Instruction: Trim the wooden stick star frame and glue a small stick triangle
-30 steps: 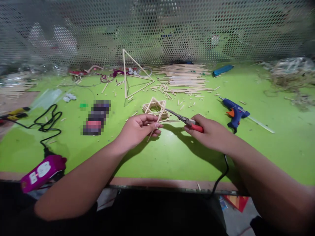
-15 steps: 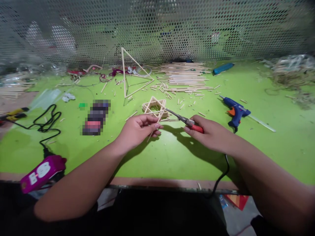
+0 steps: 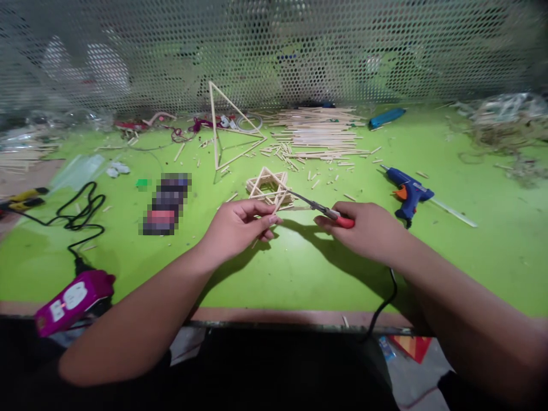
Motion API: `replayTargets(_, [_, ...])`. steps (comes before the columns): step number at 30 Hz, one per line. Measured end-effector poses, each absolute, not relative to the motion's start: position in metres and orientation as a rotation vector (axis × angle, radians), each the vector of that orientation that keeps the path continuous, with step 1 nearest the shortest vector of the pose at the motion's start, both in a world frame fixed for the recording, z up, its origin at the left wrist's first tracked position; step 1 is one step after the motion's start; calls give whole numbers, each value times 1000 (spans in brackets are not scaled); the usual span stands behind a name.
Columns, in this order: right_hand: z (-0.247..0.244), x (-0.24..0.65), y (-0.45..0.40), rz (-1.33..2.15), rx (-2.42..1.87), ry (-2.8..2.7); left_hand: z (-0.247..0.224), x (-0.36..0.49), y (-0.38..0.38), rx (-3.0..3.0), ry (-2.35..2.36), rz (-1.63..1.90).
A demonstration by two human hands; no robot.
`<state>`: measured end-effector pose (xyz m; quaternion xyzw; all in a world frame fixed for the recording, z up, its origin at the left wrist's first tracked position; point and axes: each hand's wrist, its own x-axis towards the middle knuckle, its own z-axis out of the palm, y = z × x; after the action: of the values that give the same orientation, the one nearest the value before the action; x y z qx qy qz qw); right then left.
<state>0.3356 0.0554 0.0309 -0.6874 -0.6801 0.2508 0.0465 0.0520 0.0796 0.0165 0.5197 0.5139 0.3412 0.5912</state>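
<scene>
My left hand (image 3: pixel 240 228) is closed in a pinch on a thin wooden stick (image 3: pixel 280 201) in front of the stack. My right hand (image 3: pixel 363 228) is wrapped round the red handles of long-nose pliers (image 3: pixel 319 208). Their narrow tips reach left to the upper end of that stick; whether the jaws grip it is too small to tell. Just beyond the fingers, a star-shaped stack of wooden sticks (image 3: pixel 252 187) rests on the green tabletop (image 3: pixel 291 274). Farther back stands a large triangular frame of sticks (image 3: pixel 215 125).
Many loose sticks (image 3: pixel 321 134) lie at the back by a perforated metal screen (image 3: pixel 274 51). A blue glue gun (image 3: pixel 409 191) is on the right, a blurred-out dark object (image 3: pixel 165 205) on the left. A magenta power socket (image 3: pixel 75 302) and black cable (image 3: pixel 88 222) occupy the near left.
The pliers and right hand have turned slightly, with the tips staying by the stick. Less of a stick shows below my left fingers. The whole view has shifted a little.
</scene>
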Motion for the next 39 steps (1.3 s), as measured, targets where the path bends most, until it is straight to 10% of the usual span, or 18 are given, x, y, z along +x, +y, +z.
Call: replayTargets(39, [31, 333, 59, 675, -2232, -2132, 15, 59, 80, 1023, 1178, 774])
